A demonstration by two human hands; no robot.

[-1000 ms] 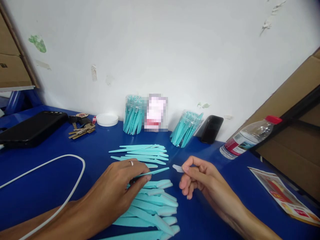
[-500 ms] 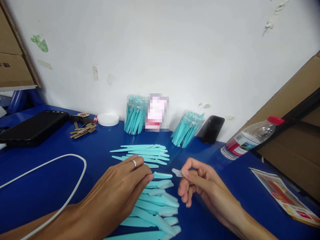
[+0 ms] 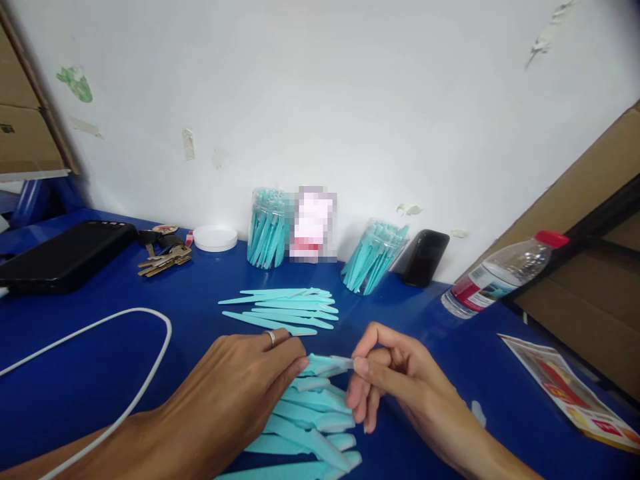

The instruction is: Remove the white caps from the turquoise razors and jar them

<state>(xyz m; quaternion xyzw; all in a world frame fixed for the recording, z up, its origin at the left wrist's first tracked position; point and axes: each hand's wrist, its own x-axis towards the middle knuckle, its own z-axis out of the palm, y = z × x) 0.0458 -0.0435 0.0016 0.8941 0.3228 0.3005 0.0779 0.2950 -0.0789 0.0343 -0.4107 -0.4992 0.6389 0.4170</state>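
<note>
My left hand (image 3: 250,387), with a ring on one finger, pinches a turquoise razor (image 3: 320,364) whose head points right. Between the thumb and forefinger of my right hand (image 3: 395,380) is a small translucent cover (image 3: 342,362), touching the head of that razor. Below my left hand, several turquoise razors (image 3: 313,417) lie in an overlapping row, their handles partly hidden by the hand. Farther back, a smaller group of razors (image 3: 285,307) lies on the blue table (image 3: 195,353).
Two clear jars of razors, one upright (image 3: 269,233) and one tilted (image 3: 373,260), stand by the wall. Around them are a white lid (image 3: 215,238), keys (image 3: 167,259), a black phone (image 3: 427,259), and a bottle (image 3: 500,277). A white cable (image 3: 165,333) crosses my left forearm.
The translucent cover in my right hand has moved left and slightly down onto the razor head. My left hand has shifted slightly down. A pale translucent piece now shows beside my right forearm.
</note>
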